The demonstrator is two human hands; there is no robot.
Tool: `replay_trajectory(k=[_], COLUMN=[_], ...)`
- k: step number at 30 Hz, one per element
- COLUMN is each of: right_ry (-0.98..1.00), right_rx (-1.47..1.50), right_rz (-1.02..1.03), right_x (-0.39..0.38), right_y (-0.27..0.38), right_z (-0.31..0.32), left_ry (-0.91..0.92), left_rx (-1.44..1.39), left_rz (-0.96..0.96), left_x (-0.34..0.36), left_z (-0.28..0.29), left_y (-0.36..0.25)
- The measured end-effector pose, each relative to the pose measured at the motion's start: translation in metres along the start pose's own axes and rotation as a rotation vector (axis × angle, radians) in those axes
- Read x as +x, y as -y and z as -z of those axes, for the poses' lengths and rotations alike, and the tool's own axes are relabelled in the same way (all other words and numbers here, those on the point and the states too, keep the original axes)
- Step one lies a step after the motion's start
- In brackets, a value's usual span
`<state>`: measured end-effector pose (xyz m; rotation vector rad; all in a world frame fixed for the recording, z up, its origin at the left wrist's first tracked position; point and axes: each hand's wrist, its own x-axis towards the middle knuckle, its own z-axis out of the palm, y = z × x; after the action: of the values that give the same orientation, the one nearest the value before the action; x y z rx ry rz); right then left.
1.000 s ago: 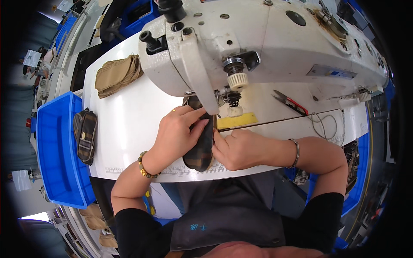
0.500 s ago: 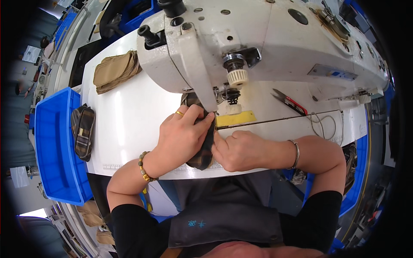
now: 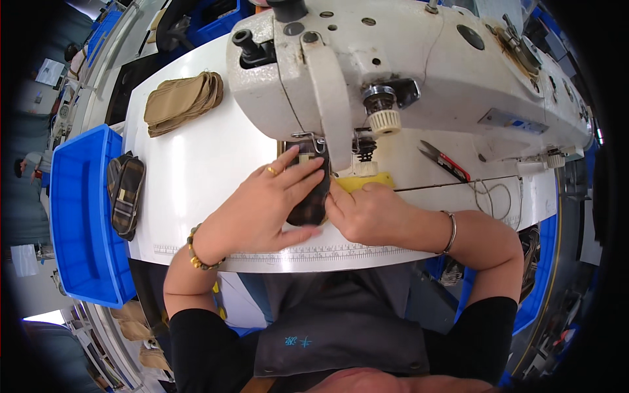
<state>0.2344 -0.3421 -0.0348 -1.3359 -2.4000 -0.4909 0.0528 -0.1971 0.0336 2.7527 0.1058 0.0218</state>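
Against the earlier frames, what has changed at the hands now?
The dark plaid fabric piece has slid away from the person, farther under the white metal sewing machine. The left hand has opened from a pinch, its fingers now spread across the piece. The right hand stays at the piece's right edge; the stacked tan fabric pieces and black-and-red snips stay put.
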Motion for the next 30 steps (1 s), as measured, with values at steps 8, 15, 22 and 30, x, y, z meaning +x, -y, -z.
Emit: replay_trajectory(k=[8, 15, 22, 30], right_ry=[0.079, 0.078, -0.069, -0.066], right_rx=[-0.086, -0.047, -0.047, -0.08], right_rz=[0.041, 0.054, 0.113, 0.105], right_x=[0.013, 0.01, 0.011, 0.011], right_y=[0.01, 0.021, 0.013, 0.013], right_z=[0.015, 0.012, 0.011, 0.008], left_ry=[0.003, -0.171, -0.243, -0.257], left_rx=[0.124, 0.229, 0.221, 0.149], left_rz=[-0.056, -0.094, -0.083, -0.081], left_x=[0.002, 0.008, 0.01, 0.014], left_z=[-0.004, -0.03, -0.035, -0.035], left_y=[-0.011, -0.004, -0.007, -0.005])
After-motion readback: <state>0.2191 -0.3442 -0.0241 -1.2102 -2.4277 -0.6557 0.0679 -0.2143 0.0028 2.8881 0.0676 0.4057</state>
